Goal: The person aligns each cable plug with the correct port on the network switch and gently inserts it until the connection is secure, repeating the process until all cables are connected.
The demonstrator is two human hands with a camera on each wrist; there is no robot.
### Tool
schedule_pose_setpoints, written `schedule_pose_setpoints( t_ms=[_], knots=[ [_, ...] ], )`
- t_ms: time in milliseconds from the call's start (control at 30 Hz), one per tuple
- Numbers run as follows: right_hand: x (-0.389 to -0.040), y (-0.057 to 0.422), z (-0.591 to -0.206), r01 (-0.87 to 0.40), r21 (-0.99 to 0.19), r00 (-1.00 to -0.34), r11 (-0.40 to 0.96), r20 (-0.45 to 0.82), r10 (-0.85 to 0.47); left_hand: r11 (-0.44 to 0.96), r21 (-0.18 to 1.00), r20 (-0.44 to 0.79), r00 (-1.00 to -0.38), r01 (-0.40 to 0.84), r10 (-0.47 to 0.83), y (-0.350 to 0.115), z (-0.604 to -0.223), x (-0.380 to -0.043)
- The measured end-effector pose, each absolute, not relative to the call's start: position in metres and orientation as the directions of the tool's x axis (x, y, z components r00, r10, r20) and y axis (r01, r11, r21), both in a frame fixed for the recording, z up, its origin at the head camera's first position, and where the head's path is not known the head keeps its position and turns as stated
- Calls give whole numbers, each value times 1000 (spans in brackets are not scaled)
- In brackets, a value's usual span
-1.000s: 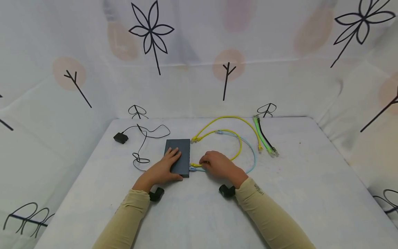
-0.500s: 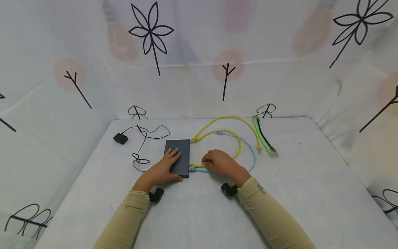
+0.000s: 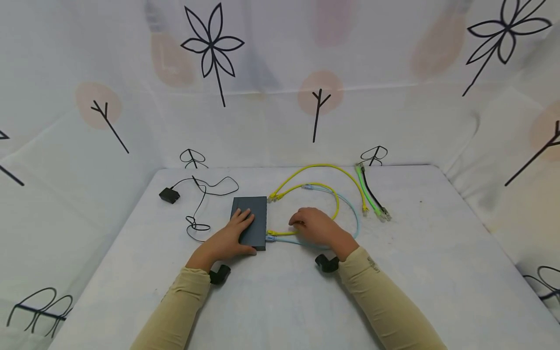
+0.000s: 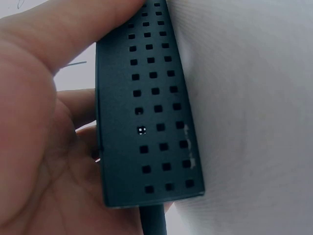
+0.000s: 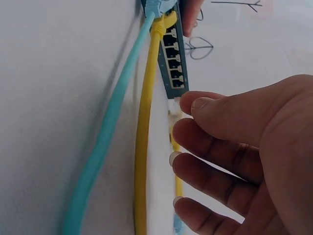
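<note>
A dark grey network switch lies on the white table. My left hand rests on it, fingers spread over its top, thumb along its near edge; in the left wrist view the thumb overlaps the perforated side. A yellow network cable and a light blue network cable are plugged in side by side at the near end of its port row. To the right, above these cables, is my right hand, fingers loosely bent, thumb against the index finger, nothing between them.
A black power adapter with a looped thin cord lies at the left. Another yellow cable arcs behind. Short green and black network cables lie at the back right. Printed white fabric surrounds the table.
My right hand has drawn back to the right, away from the switch, exposing more of the two plugged cables. The left hand has stayed on the switch.
</note>
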State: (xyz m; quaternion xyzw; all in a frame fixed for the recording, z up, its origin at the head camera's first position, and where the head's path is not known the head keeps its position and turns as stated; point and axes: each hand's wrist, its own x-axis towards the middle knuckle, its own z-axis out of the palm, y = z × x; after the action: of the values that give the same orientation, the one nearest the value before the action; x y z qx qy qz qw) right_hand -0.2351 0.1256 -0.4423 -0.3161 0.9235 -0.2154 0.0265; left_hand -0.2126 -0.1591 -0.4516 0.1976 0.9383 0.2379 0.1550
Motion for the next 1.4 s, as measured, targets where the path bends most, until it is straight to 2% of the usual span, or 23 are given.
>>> schedule_pose_setpoints(
  t_ms=[867,1400],
  knots=[
    [-244,160,-428,-419,-505,-882,755,29,-470,808,499,-182,-873,313,451,-160,-453,-212],
    [-246,191,-422,-364,-528,-915,767,48,-400,807,495,-180,-871,321,457,-160,-453,-211]
  ],
)
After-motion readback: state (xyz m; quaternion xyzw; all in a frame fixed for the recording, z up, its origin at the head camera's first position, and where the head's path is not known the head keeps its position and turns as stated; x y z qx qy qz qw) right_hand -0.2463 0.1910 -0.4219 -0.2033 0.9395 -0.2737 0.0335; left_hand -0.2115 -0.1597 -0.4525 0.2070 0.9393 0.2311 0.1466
